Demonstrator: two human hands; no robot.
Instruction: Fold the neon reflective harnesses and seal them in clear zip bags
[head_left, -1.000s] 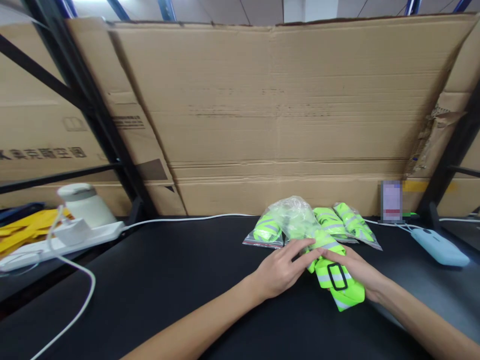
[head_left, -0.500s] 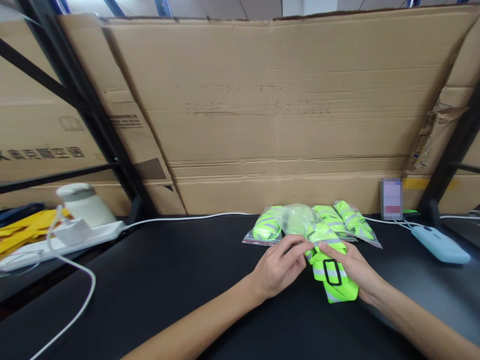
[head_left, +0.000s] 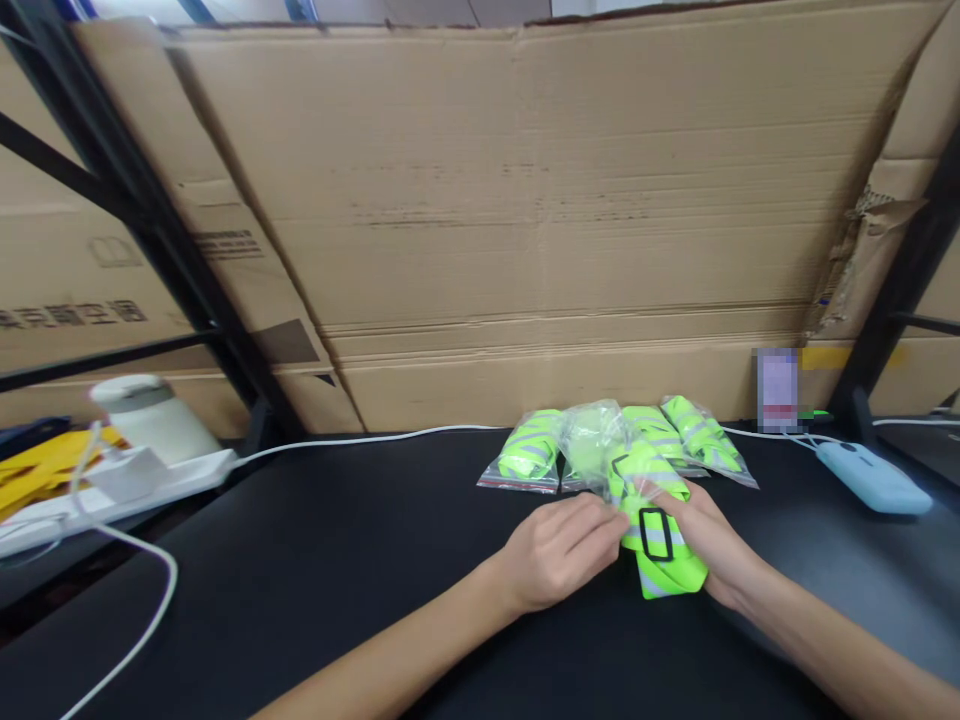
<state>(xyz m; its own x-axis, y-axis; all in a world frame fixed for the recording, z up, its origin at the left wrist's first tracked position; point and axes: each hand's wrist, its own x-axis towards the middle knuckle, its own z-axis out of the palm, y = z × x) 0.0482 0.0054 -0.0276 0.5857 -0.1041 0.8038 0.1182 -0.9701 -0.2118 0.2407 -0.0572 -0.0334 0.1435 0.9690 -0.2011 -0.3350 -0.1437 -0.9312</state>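
A folded neon-yellow reflective strap [head_left: 664,573] with silver stripes and a black slide buckle [head_left: 655,534] is gripped in my right hand [head_left: 709,535], thumb on top. Clear plastic film of a zip bag [head_left: 636,468] covers the strap's upper part. My left hand [head_left: 562,550] has its fingers pinched together at the strap's left edge, apparently on the bag's film; the fingertips are partly hidden. Just behind lie several clear bags with similar straps, among them one at the left [head_left: 529,446] and one at the right [head_left: 705,436].
A black table [head_left: 360,540] lies under everything, backed by a cardboard wall [head_left: 525,220]. On the left are a white power strip [head_left: 195,475], a pale bottle [head_left: 161,420] and yellow packets [head_left: 52,462]. A light blue power bank [head_left: 874,478] lies at the right.
The clear film now reaches further down over the strap, between my hands. My left hand has moved slightly down and its fingers have closed more. The camera view has shifted a little.
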